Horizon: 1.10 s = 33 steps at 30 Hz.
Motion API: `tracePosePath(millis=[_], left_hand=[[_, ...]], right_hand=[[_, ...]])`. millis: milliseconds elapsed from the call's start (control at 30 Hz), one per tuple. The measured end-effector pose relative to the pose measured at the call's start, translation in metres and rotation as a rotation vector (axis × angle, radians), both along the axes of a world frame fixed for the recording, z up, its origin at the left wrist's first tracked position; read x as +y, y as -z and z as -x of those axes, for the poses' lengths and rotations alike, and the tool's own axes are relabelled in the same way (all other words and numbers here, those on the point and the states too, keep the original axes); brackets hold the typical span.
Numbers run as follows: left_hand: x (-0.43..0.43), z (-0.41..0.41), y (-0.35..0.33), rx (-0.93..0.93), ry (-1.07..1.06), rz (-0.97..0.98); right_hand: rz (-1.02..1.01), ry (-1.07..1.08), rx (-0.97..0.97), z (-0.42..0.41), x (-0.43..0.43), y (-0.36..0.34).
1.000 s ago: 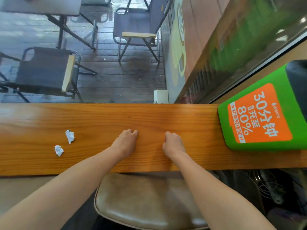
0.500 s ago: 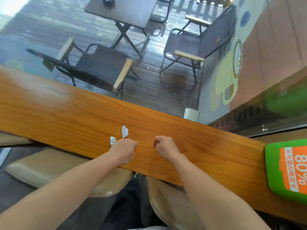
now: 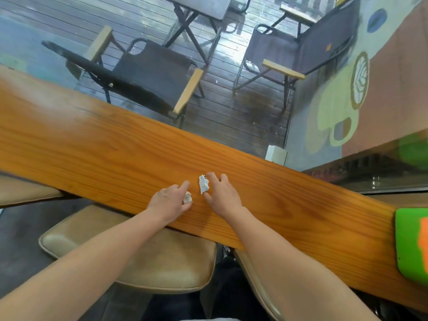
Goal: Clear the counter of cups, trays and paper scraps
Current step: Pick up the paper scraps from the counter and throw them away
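Desk [image 3: 92, 147] of orange wood crosses the scene, with both hands near its middle. The left hand [image 3: 170, 201] pinches the small paper scrap [image 3: 187, 197] between thumb and forefinger. Just right of it, the right hand [image 3: 223, 194] holds the larger paper scrap [image 3: 203, 184] end to end between thumb and forefinger. A green box [image 3: 410, 246] sits at the desk's right end.

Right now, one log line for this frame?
left hand pinches small scrap | right hand pinches big scrap | both on counter
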State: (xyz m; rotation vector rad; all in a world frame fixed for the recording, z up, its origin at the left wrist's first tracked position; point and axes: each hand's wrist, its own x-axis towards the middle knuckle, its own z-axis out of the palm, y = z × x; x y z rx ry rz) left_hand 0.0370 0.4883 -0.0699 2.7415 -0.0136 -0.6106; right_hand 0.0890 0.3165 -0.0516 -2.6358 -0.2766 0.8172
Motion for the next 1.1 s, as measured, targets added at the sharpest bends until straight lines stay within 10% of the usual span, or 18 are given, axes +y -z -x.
tracePosePath(millis=[1100], left_hand=[[-0.038,-0.020,-0.037,0.167,0.174,0.019]], right_hand=[[-0.022,0.244,-0.029,0.019,-0.042,-0.051]])
